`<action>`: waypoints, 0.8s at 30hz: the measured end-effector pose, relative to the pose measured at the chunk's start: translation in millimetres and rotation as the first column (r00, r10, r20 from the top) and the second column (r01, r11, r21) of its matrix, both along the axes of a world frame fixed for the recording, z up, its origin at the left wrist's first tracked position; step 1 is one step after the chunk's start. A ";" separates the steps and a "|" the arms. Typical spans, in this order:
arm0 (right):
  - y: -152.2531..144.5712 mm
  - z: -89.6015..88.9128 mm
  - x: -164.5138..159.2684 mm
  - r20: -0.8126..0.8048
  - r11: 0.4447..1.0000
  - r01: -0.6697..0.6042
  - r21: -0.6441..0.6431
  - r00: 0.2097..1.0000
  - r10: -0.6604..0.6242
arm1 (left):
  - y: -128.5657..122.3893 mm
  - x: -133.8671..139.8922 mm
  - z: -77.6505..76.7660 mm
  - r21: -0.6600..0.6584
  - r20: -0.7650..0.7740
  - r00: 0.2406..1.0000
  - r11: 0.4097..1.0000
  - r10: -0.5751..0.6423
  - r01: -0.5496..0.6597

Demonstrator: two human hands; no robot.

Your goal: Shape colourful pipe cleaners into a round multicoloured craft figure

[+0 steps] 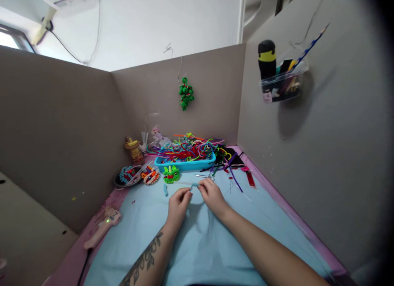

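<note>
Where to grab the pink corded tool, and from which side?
Likely mid-handle on the pink corded tool, from above and its right. The slim shaft lies slanted between the wider head with a green light and the cord at its near end; the partition stands to its left.

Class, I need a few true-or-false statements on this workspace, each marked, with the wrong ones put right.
1. The left hand and right hand both hold a small light-blue piece. True.
2. The tattoo is on the right forearm. False: it is on the left forearm.
3. The green ornament hangs in front of the back panel. True.
4. The tray heaped with coloured strands is red. False: it is blue.
5. A pencil sticks up from the container by the right panel. True.
</note>
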State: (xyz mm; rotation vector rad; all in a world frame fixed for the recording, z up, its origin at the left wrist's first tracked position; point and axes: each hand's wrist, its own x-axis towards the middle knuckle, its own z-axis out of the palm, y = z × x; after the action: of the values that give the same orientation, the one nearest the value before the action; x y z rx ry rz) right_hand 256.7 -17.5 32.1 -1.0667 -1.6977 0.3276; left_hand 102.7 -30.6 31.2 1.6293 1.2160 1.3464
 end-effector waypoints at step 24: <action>-2.4 2.4 1.1 0.014 0.999 0.035 -0.004 0.999 -0.035 | 1.3 1.5 -1.3 0.005 0.016 1.000 1.000 -0.014 0.014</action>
State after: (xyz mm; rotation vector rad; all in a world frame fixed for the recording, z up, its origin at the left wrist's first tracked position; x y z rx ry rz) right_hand 257.8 -19.9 34.5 -1.1027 -1.6890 0.3021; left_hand 104.2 -29.4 29.9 1.6242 1.1902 1.3526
